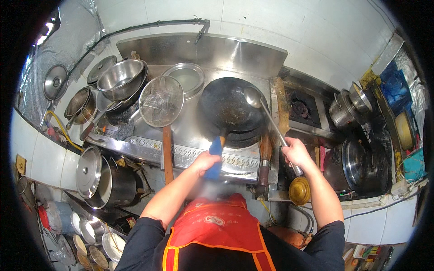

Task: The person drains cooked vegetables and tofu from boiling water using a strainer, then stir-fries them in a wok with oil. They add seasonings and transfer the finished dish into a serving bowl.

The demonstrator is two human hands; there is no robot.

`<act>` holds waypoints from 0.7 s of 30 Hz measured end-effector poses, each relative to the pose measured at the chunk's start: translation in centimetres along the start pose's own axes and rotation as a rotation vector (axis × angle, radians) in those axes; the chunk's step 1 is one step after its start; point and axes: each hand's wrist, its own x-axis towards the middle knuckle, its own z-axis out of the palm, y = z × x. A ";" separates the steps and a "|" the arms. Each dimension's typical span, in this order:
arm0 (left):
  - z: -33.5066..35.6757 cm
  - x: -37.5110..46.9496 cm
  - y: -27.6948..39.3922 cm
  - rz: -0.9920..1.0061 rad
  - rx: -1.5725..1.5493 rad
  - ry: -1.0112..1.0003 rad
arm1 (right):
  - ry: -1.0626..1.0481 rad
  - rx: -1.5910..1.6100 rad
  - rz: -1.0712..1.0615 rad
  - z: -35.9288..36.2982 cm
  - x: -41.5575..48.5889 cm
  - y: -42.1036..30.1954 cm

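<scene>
My left hand (207,162) grips the handle of a dark wok (234,101) through a folded blue cloth (215,159). The wok sits over the stove's burner, its inside blackened with a brownish patch near the bottom. In my right hand (295,152) is the long metal handle of a cooking ladle (253,97). The ladle's bowl rests at or just above the wok's right inner side; contact cannot be told. A wok brush (263,159) with brown bristles lies below the wok, between my hands. Left of the wok lies a wire-mesh skimmer (162,101) with a wooden handle.
Behind the skimmer stands a round metal pan of cloudy liquid (184,79). Stacked steel bowls (120,79) crowd the left. A lidded stockpot (118,183) stands lower left. To the right are a second burner (301,107), metal pots (346,110) and a brown bowl (299,190).
</scene>
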 end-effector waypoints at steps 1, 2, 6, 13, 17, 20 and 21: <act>-0.1 0.1 -0.1 0.012 -0.009 -0.013 | -0.059 0.115 0.040 0.2 -0.2 -0.2; -0.1 0.2 -0.2 0.016 -0.005 -0.005 | -0.117 0.240 0.065 0.3 -0.4 -0.3; -0.1 0.2 -0.2 0.022 0.064 0.019 | -0.236 0.715 0.246 2.0 -0.6 -1.1; 0.2 0.3 -0.5 0.040 0.047 0.030 | -0.264 1.015 0.265 8.6 3.3 -3.3; 0.0 0.8 -0.9 0.012 0.048 0.023 | -0.142 0.703 0.080 10.4 6.0 -3.6; -0.2 1.2 -1.3 0.027 0.042 0.004 | -0.056 0.094 -0.017 8.9 6.8 -2.5; -0.2 1.4 -1.4 0.037 0.046 -0.011 | 0.176 -0.375 -0.232 8.3 6.7 -2.0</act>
